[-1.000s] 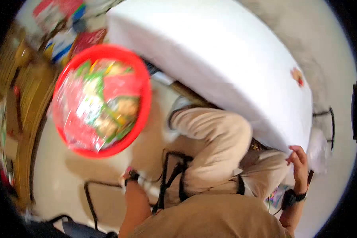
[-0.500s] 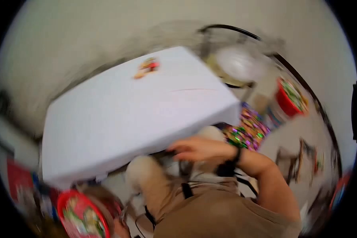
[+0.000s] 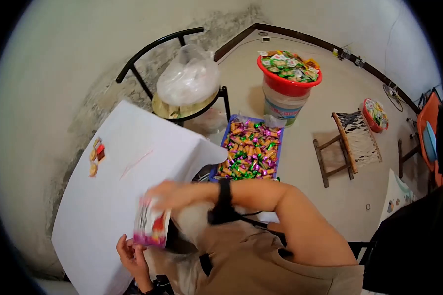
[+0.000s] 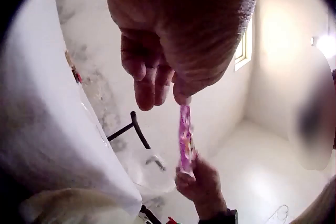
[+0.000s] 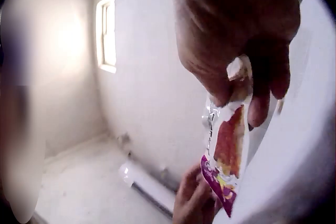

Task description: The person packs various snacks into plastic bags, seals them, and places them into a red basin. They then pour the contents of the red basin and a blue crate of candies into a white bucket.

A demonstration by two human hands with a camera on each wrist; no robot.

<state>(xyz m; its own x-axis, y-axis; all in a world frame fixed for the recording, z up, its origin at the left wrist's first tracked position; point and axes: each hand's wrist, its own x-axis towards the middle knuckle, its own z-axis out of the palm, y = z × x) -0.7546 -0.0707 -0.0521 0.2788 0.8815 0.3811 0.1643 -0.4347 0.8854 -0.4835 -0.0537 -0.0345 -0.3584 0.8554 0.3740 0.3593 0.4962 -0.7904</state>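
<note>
While I look down through the head camera, I find the white and purple packet [image 3: 151, 225] held upright between my two hands, in front of the person's lap and across the near edge of the tabletop [image 3: 93, 216]. My right hand [image 3: 174, 194], blurred, grips its upper end; my left hand [image 3: 133, 255] meets its lower corner with thumb and fingers. Further along the white cloth lie a few small wrapped pieces [image 3: 97, 156]. Beyond the tabletop's end I make out a black-framed chair [image 3: 138, 73] with a clear plastic bag [image 3: 189, 76] on its seat, and near it a purple tray [image 3: 281, 152] filled with shiny wrapped sweets [image 3: 251, 147]. A red basin [image 3: 293, 91] heaped with green packets sits on a bucket [image 3: 283, 105], and a wooden stool [image 3: 349, 152] stands farther right.

On my left wrist view, the packet shows edge-on, clear of the cloth. My left hand pinches its near end between thumb and finger, the other fingers bent, while my right hand grasps the far end.

Through the right wrist camera, I see the packet's printed face, red above a purple lower edge. My right thumb and fingers clasp its top, and my left hand is at the bottom, partly hidden behind it. A bright window [image 5: 106, 32] shows in the wall.
</note>
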